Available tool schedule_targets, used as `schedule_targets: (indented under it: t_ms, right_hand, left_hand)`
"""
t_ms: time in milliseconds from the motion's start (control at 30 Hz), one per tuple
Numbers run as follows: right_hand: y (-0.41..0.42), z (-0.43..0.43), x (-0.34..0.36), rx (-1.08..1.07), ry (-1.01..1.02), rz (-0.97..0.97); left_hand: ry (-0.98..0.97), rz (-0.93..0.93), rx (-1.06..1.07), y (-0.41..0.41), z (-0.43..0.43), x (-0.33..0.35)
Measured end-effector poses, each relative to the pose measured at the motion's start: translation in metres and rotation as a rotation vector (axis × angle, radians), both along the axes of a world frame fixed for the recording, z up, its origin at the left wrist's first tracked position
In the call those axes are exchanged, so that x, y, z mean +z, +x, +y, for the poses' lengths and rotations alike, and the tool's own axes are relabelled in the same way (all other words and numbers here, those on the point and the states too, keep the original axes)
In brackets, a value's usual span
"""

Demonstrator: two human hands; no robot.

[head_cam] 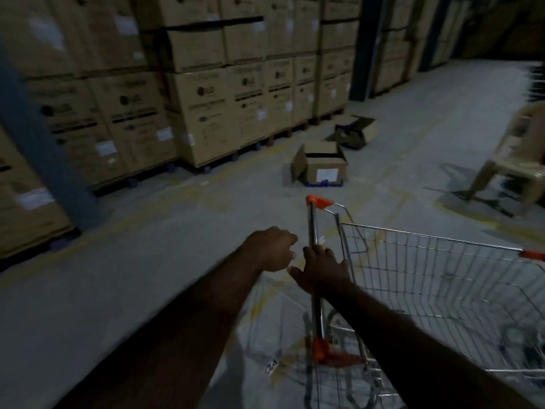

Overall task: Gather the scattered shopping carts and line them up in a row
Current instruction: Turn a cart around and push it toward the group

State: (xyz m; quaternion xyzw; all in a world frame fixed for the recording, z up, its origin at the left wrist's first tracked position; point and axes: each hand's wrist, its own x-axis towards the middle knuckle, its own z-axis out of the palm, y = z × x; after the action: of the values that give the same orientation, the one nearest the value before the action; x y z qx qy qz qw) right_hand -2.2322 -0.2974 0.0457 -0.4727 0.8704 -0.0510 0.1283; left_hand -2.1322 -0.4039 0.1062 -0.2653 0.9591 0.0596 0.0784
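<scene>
A wire shopping cart [436, 278] with orange corner caps stands at the lower right, its basket opening toward the right. Its chrome handle bar [312, 225] runs from an orange cap at the top down to another near my feet. My right hand [321, 271] is wrapped around the middle of that bar. My left hand [272, 247] hovers just left of the bar, fingers loosely curled, holding nothing and not touching the cart. Only this one cart is in view.
Stacked cardboard boxes on pallets [206, 107] line the left wall behind a blue steel post [44, 149]. Two opened boxes [321, 165] [355, 131] lie on the concrete floor ahead. A beige plastic chair [513, 160] stands at the right.
</scene>
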Motion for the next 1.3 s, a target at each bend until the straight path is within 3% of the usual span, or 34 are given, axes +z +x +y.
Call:
schedule_targets:
  t_ms: [133, 367, 500, 600, 833, 1000, 1100, 1200, 1300]
  right_hand:
    - [-0.027, -0.021, -0.021, -0.157, -0.009, -0.057]
    - [-0.052, -0.023, -0.027, -0.484, 0.001, -0.285]
    - [-0.049, -0.02, -0.034, -0.589, -0.046, -0.446]
    - [-0.05, -0.028, -0.046, -0.673, -0.1, -0.449]
    - [-0.062, -0.045, -0.044, -0.812, -0.052, -0.471]
    - [-0.049, -0.06, -0.025, -0.934, -0.037, -0.432]
    - [-0.03, -0.076, -0.025, -0.966, -0.008, -0.31]
    - [-0.013, -0.084, -0.027, -1.053, -0.037, -0.175]
    - [-0.009, -0.081, -0.018, -1.061, -0.03, -0.187]
  left_hand:
    - [-0.069, 0.007, -0.194, -0.063, -0.029, -0.009]
    - [-0.312, -0.262, -0.646, -0.141, -0.058, -0.033]
    - [-0.393, -0.415, -0.802, -0.167, -0.075, -0.061]
    - [-0.417, -0.454, -0.904, -0.184, -0.09, -0.07]
    - [-0.309, -0.393, -1.105, -0.207, -0.097, -0.06]
    - [0.207, -0.381, -1.169, -0.225, -0.12, -0.044]
    - [0.356, -0.36, -1.24, -0.236, -0.135, -0.042]
    - [0.188, -0.221, -1.314, -0.238, -0.142, -0.056]
    - [-0.065, 0.109, -1.378, -0.228, -0.144, -0.073]
